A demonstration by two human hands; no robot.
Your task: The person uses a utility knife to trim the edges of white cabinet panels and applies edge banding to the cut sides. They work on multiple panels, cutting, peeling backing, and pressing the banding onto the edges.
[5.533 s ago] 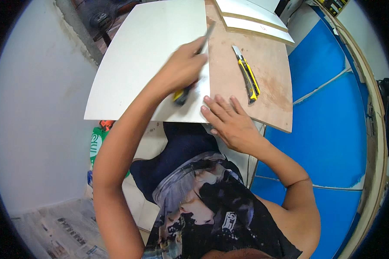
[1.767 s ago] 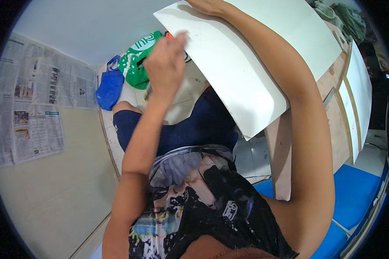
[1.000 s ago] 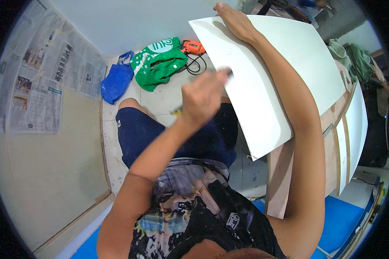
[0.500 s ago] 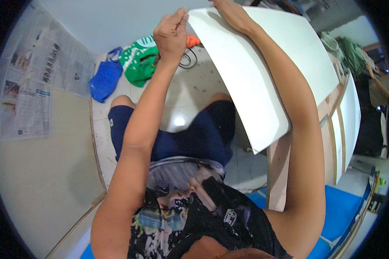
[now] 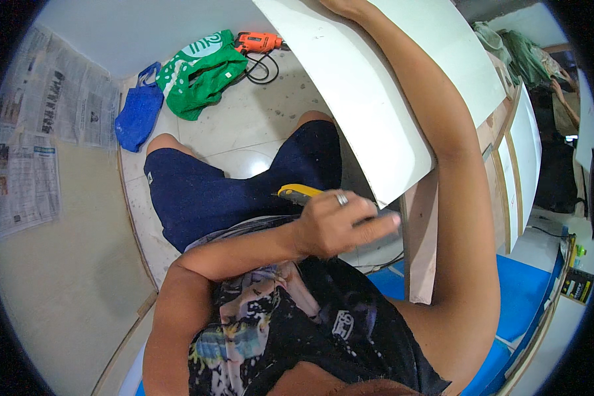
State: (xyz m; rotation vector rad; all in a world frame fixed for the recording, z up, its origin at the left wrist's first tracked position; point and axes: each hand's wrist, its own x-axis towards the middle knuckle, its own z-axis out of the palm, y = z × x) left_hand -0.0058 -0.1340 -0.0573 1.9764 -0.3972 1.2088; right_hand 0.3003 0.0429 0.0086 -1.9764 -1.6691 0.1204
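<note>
My left hand (image 5: pixel 340 223), with a ring on one finger, is closed around a yellow utility knife (image 5: pixel 299 191) in front of my torso. It is just left of the lower corner of a large white panel (image 5: pixel 369 99). The index finger reaches toward that corner; I cannot tell whether it touches. My right forearm lies across the panel. At the upper edge of the view, my right hand (image 5: pixel 344 6) is partly cut off, its fingers hidden. A wooden board (image 5: pixel 421 244) stands under the panel.
An orange power drill (image 5: pixel 257 42) with a black cord lies beside a green bag (image 5: pixel 201 82) and a blue bag (image 5: pixel 140 113) on the tiled floor. Newspaper (image 5: pixel 26 178) covers part of the left panel. Blue surface (image 5: pixel 521 290) at right. Another person's hand (image 5: pixel 564 86) shows far right.
My left hand has left the panel's far left corner and come back toward my torso, where the yellow utility knife now shows in it. My right arm stays across the panel.
</note>
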